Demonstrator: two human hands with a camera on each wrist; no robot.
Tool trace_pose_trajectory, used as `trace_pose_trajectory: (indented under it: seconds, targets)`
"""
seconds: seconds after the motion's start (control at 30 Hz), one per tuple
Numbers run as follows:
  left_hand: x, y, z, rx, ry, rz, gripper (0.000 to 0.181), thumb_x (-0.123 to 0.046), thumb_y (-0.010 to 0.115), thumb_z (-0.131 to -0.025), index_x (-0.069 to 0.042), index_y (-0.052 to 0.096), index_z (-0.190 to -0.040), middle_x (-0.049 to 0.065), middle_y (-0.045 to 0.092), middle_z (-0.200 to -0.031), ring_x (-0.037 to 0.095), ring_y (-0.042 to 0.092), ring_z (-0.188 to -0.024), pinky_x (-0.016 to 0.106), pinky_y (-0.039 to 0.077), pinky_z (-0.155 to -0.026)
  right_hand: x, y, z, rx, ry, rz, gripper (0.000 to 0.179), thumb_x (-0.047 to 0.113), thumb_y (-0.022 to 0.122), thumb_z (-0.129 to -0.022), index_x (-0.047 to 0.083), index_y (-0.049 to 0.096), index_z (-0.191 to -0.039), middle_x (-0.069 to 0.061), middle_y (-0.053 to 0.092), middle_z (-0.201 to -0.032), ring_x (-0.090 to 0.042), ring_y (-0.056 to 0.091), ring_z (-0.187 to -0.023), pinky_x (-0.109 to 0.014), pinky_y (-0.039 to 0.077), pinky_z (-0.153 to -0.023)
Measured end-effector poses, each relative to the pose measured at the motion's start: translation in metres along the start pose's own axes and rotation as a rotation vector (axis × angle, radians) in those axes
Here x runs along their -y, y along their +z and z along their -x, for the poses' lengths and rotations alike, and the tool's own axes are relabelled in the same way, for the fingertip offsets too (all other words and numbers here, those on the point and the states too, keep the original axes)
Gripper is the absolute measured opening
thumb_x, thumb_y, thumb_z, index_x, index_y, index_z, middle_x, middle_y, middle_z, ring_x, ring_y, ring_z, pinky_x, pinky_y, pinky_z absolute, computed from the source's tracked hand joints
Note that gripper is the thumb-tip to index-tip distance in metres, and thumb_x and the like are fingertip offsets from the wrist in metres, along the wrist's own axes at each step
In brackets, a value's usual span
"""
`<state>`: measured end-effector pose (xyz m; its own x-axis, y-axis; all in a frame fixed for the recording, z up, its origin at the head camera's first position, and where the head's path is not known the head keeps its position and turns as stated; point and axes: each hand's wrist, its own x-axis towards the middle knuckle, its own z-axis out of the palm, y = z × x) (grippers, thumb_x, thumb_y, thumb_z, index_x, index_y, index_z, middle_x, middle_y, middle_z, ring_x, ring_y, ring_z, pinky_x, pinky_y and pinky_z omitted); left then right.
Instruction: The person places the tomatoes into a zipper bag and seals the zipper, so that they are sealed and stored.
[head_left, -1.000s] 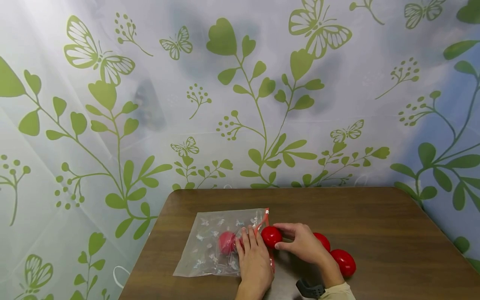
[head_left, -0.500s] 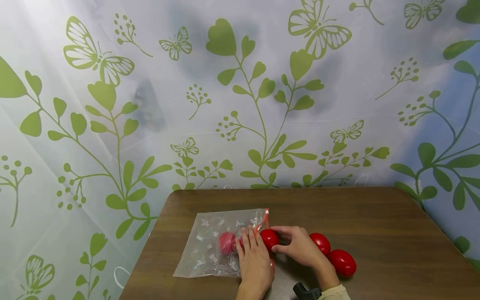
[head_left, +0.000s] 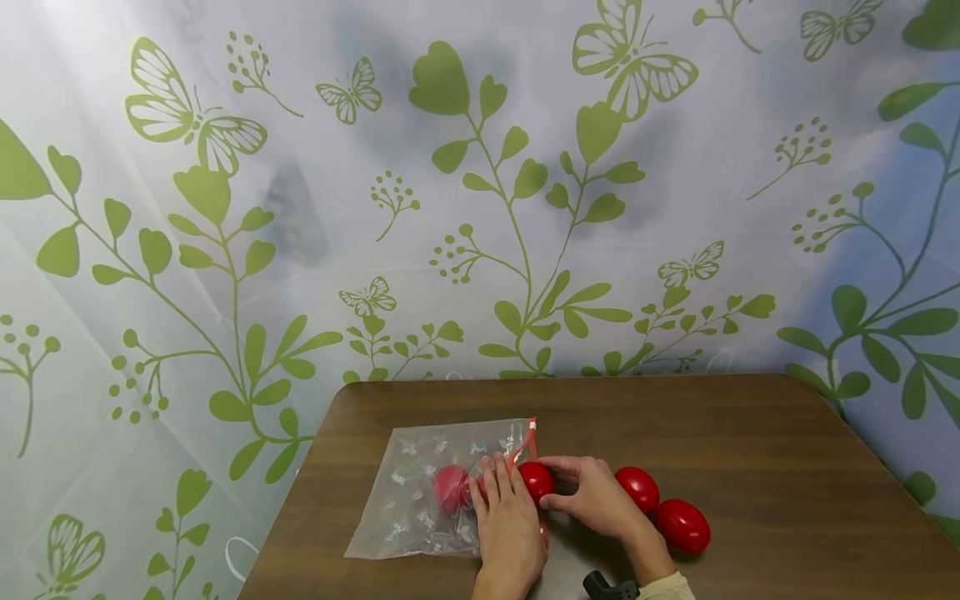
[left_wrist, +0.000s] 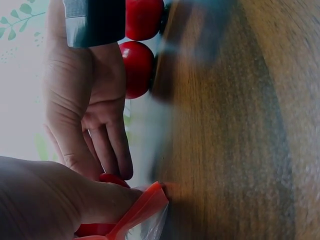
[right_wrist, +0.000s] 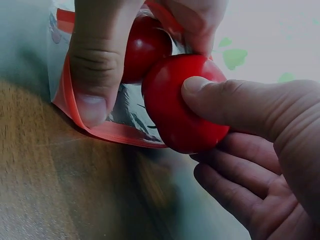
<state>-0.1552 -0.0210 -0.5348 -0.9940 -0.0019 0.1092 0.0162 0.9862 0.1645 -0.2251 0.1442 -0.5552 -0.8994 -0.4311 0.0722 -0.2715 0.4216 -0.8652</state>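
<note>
Brown wood-grain table (head_left: pixel 780 467) beneath the left hand (head_left: pixel 509 527), pale backdrop (head_left: pixel 697 175) beyond it, printed with green leafy sprigs (head_left: pixel 597 132) and butterflies (head_left: pixel 197 125), thin white loop (head_left: pixel 228 556) well to that hand's left

I have open room over the table (head_left: pixel 787 467) beyond both hands and far right. Two loose fruit (head_left: pixel 637 490), close together, obstruct the way just right of the right hand (head_left: pixel 600 496). At the bag (right_wrist: pixel 112 131)'s mouth I find a low gap; the held fruit (right_wrist: pixel 185 107) and the left hand (right_wrist: pixel 95 65)'s thumb crowd its sides.
</note>
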Motion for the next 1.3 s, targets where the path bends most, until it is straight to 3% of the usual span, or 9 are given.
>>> trace_pose_trajectory:
  seconds: [0.5,0.73,0.97,1.3]
  targets:
    - [0.001,0.002,0.003,-0.04,0.011,0.001,0.103,-0.03,0.096,-0.074,0.007,0.049,-0.157,0.028,0.042,-0.17,0.051,0.034,-0.162,0.071,0.027,-0.129,0.007,0.008,0.0,0.004,-0.006,0.02,0.061,0.022,0.094,-0.088,0.006,0.072,-0.142,-0.018,0.073,-0.142,-0.034,0.076,-0.125,-0.051,0.06,-0.103]
    - [0.001,0.003,0.005,-0.067,0.021,-0.014,0.097,-0.029,0.096,-0.075,0.006,0.052,-0.154,0.029,0.042,-0.17,0.051,0.035,-0.161,0.072,0.026,-0.129,0.013,0.014,-0.003,-0.001,-0.036,0.117,0.058,0.021,0.093,-0.088,0.006,0.073,-0.141,-0.013,0.075,-0.14,-0.03,0.076,-0.125,-0.055,0.058,-0.106]
    - [0.0,0.003,0.006,-0.068,0.015,0.015,0.089,-0.029,0.092,-0.083,0.006,0.052,-0.155,0.028,0.042,-0.17,0.05,0.035,-0.162,0.072,0.025,-0.129,0.017,0.022,-0.006,-0.024,-0.088,0.232,0.054,0.025,0.093,-0.087,0.011,0.077,-0.136,-0.006,0.078,-0.135,-0.025,0.076,-0.122,-0.058,0.057,-0.108]
    - [-0.001,0.002,0.007,-0.042,0.017,0.007,0.087,-0.031,0.091,-0.085,0.006,0.053,-0.155,0.028,0.041,-0.171,0.049,0.034,-0.162,0.071,0.026,-0.129,0.019,0.021,-0.003,0.007,-0.067,0.204,0.055,0.027,0.093,-0.087,0.012,0.077,-0.138,-0.008,0.077,-0.138,-0.027,0.075,-0.125,-0.057,0.056,-0.109]
